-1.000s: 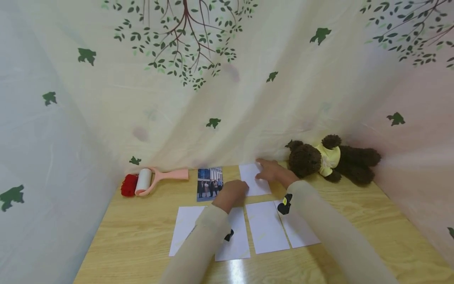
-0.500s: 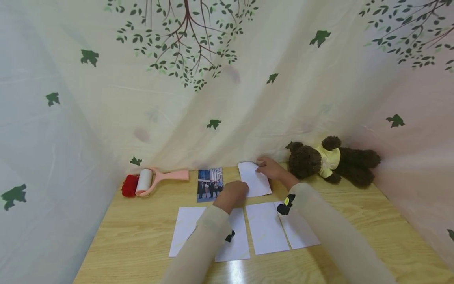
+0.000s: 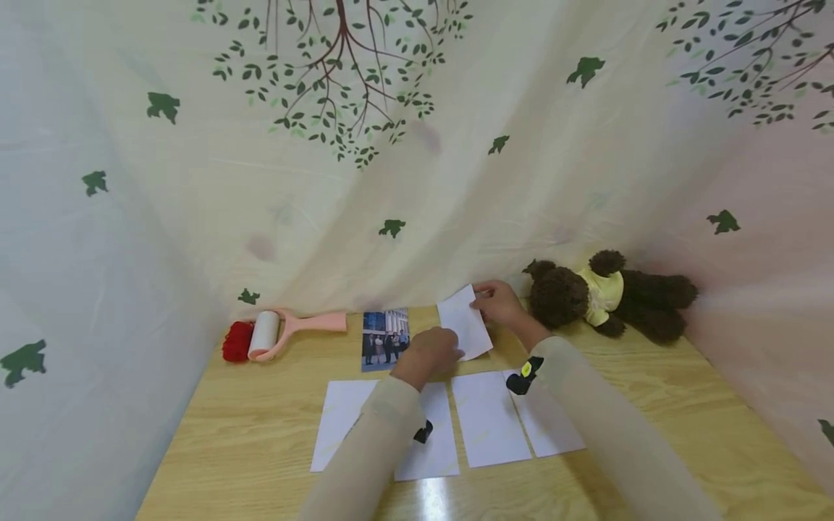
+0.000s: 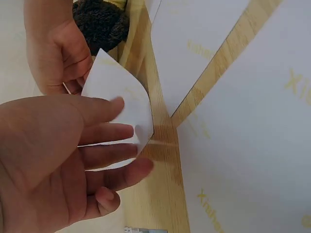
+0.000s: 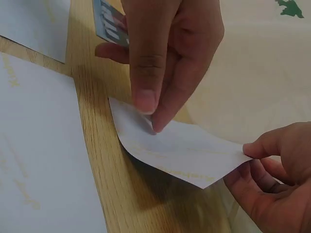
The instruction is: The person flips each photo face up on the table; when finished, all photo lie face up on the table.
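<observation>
My right hand (image 3: pixel 502 304) pinches the right edge of a photo print (image 3: pixel 464 323) lying white back up, marked with faint yellow lettering. In the right wrist view that print (image 5: pixel 170 150) bends upward, and its right end is lifted off the wood. My left hand (image 3: pixel 426 353) is at the near left edge of the same print. Seen from the left wrist, the left hand (image 4: pixel 73 150) has its fingers loosely extended over the paper. Beside it on the left, another photo print (image 3: pixel 378 347) lies face up, showing a group of people before a building.
Several white-backed prints (image 3: pixel 491 420) form a row nearer the front of the wooden table (image 3: pixel 241 427). A pink-handled lint roller (image 3: pixel 313 322) and a red fuzzy item (image 3: pixel 237 341) lie at the left. A brown teddy bear (image 3: pixel 606 297) lies at the right, against the printed curtain (image 3: pixel 456 188).
My right hand has raised the print's far right corner, and the sheet now bends and tilts upward. The left hand has stayed near its left edge, shifting slightly.
</observation>
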Tool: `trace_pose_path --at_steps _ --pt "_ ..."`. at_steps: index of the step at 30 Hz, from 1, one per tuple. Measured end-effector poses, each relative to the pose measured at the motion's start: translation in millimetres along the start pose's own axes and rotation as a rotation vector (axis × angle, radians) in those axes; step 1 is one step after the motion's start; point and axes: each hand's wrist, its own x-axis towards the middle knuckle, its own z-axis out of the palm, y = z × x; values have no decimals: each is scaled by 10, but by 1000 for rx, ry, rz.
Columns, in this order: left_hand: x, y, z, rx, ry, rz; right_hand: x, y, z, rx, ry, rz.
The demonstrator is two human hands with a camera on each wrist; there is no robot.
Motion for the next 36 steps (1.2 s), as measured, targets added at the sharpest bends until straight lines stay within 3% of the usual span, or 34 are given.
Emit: trace_pose_path --at_steps 7,13,19,24,26,30,36 --pt "39 30 50 -130 68 -59 -49 -70 48 113 -9 43" --pt "8 79 -20 -272 115 -103 -108 -143 86 242 -28 67" --pt "-14 51 -100 -425 248 -93 -133 -182 101 308 -83 26" --pt "-34 -20 -136 -481 363 -71 -104 -142 122 356 -164 1" --pt "-55 -56 -154 -515 389 -93 -100 -130 144 341 -187 -6" --pt "-93 -147 -169 -583 373 -154 -128 -132 223 222 -191 -23" --pt "-134 -272 -86 -534 287 -240 -156 -48 364 13 -230 -64"
